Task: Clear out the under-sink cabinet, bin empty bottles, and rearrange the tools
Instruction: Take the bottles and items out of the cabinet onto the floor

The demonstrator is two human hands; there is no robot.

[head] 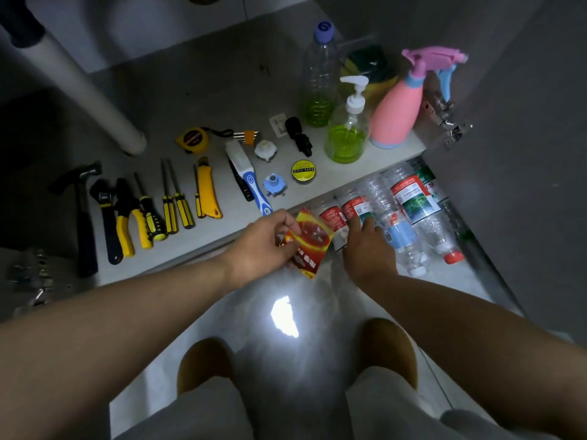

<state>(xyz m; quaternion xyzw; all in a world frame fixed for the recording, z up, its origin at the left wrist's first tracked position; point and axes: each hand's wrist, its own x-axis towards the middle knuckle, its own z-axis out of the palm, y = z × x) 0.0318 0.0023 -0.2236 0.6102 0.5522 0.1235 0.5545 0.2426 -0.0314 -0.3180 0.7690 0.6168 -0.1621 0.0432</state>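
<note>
Green liquid [343, 147] in pump bottle [350, 117]; red packet [313, 242] in pinch of left hand [260, 246]; right hand [368, 250] on empty bottles [409, 201], grip unclear.

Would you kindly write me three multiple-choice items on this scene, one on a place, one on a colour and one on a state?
1. Where in the tool row does the hammer lie?
A. left end
B. middle
C. right end

2. What colour is the body of the spray bottle?
A. green
B. black
C. pink

3. What is the left hand doing?
A. resting flat, holding nothing
B. pinching a red packet
C. gripping the hammer

Answers:
1 A, since no tool of the row lies further left.
2 C, since its body shows plainly pink.
3 B, since thumb and fingers close on the packet's edge.
</note>
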